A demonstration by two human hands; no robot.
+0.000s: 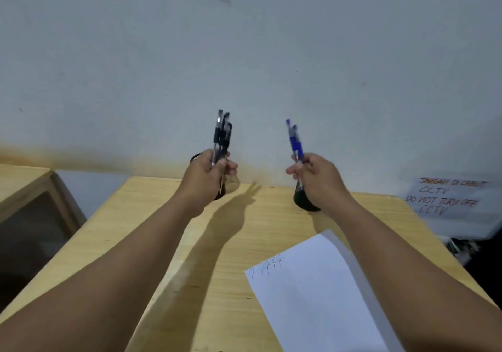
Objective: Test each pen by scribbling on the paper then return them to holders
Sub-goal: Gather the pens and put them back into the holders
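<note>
The wooden table [152, 232] fills the lower frame below a pale wall [244, 52]. A sheet of paper [320, 292] with blue scribbles lies at 5 o'clock. The left hand [209, 173] grips a bundle of black pens [222, 134] upright above one dark holder [197, 158]. At 3 o'clock of it, the right hand [316, 179] grips blue pens [294, 141] over a second holder [303, 202].

Two holders [305, 202] stand at the table's [152, 229] far edge against the wall [244, 52], one behind each raised hand; paper [320, 292] lies nearer, to the right
</note>
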